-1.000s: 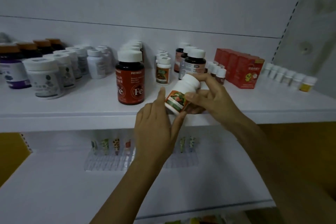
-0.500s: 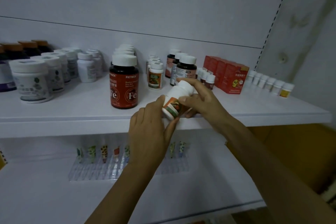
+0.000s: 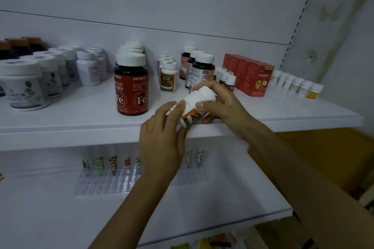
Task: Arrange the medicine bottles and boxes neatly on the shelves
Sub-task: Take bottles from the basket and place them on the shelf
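Both sets of fingers [image 3: 176,108] are clamped on the small white bottle [image 3: 199,98], the left hand [image 3: 162,139] at its labelled base and the right hand [image 3: 222,105] round the cap end. It is held tilted at the upper shelf's [image 3: 283,112] front edge (probably to turn the label forward), short of the matching bottles [image 3: 168,80].

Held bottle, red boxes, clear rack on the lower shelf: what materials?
Likely: held bottle matte white plastic, opaque, with printed label; red boxes printed cardboard, sharp folded edges; clear rack probably acrylic, see-through with glinting edges.
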Demonstrator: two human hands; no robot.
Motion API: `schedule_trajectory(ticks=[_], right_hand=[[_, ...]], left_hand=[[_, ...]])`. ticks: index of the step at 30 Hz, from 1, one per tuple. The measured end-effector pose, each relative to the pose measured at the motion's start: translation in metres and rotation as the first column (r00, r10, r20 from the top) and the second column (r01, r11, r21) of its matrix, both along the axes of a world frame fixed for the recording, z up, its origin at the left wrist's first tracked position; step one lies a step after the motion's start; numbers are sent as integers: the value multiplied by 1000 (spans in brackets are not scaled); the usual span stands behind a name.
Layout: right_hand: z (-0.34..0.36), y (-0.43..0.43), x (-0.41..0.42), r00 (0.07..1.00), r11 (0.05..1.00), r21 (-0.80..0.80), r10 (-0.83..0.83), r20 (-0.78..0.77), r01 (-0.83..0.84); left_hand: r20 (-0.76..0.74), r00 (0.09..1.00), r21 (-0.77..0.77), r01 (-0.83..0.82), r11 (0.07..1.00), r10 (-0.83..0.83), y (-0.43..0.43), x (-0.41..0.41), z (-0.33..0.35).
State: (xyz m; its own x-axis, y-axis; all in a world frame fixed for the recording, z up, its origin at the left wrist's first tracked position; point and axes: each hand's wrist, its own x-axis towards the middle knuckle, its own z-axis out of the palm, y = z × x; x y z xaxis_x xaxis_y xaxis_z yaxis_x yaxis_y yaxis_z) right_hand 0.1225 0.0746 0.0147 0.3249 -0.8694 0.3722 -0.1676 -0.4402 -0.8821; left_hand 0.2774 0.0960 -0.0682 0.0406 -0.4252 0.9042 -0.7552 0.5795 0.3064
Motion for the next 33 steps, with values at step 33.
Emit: schedule_trajectory(ticks=[33], right_hand=[[-285, 488, -482, 195, 136, 854, -980, 41, 503]], left_hand=[[-407, 116, 862, 376, -340, -906, 278, -568, -220]])
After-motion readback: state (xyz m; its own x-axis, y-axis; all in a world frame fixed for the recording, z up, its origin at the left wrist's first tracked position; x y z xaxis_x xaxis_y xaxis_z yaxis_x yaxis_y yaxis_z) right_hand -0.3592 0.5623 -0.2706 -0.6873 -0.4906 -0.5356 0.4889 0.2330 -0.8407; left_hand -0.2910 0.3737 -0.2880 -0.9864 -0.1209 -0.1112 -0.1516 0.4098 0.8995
